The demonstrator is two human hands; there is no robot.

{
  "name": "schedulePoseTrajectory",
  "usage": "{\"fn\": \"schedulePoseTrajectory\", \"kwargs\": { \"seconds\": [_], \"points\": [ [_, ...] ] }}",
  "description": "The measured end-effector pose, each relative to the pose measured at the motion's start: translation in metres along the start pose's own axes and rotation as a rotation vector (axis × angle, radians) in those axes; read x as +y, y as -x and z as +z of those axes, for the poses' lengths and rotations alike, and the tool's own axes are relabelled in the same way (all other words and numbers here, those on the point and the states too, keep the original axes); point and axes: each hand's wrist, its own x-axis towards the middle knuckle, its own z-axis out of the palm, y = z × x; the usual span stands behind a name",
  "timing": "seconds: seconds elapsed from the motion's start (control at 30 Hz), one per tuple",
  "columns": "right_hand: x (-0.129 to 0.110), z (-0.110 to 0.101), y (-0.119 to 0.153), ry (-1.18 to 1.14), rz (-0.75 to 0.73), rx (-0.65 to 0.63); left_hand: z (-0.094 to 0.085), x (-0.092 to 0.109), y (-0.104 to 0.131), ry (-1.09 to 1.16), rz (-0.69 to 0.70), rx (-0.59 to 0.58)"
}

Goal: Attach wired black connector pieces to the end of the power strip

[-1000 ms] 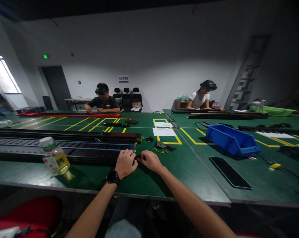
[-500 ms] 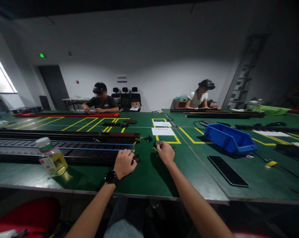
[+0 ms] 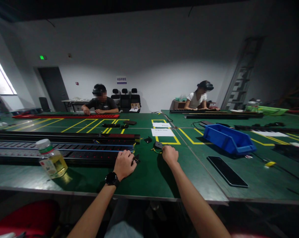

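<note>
The person works at a green table [image 3: 144,185], with a long black unit [image 3: 90,153] lying across its left part, from the edge of view to just beside the left hand [image 3: 124,164]. That hand rests palm down by the unit's near right corner, its fingers bent and held close together; a small dark part [image 3: 137,159] pokes out past the fingertips, though whether they pinch it or merely cover it cannot be told. Blue strips [image 3: 110,148] run along the unit's top, and yellow wiring [image 3: 134,147] shows at its right end. The right hand [image 3: 170,154] is well apart from the left, its fingers curled inward; the fingertips are mostly hidden, so one cannot tell what, if anything, is pinched there. Just left of it lie a small dark block [image 3: 158,144] and a yellow-green wire [image 3: 157,151], the wire reaching almost to the knuckles. A small black bracket [image 3: 148,139] sits between the block and the unit's end, and a sheet of paper [image 3: 162,132] lies behind them (its printing is too small to read). A dark watch [image 3: 111,178] circles the left wrist. In front of the unit stands a bottle [image 3: 51,160] of yellow liquid, upright. On the right are a blue bin [image 3: 228,138] and, nearer the person, a flat black phone-like slab [image 3: 227,171]. Across the table, two co-workers in headsets lean over long pieces, one of them red [image 3: 65,116].
</note>
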Motion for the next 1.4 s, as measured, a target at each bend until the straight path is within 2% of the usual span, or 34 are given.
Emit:
{"fn": "schedulePoseTrajectory", "kwargs": {
  "seconds": [0.2,0.37,0.7,0.9,1.2,1.4],
  "points": [
    [-0.005,0.006,-0.005,-0.162,0.003,0.101,0.0,0.001,-0.001,0.022,-0.013,0.003],
    [-0.01,0.012,-0.004,-0.223,-0.047,0.1,0.004,-0.002,0.0,0.074,0.004,0.014],
    [-0.014,0.001,0.005,-0.084,-0.006,0.052,0.008,-0.006,0.001,0.137,0.022,0.036],
    [-0.012,0.004,0.006,0.038,-0.009,0.013,0.006,-0.004,0.001,0.114,0.014,0.033],
    [-0.019,0.004,0.008,0.034,-0.132,0.056,0.005,-0.003,0.001,0.099,0.016,0.029],
    [-0.027,0.007,0.014,0.115,-0.209,-0.003,0.004,-0.003,0.001,0.105,0.016,0.026]
  ]
}}
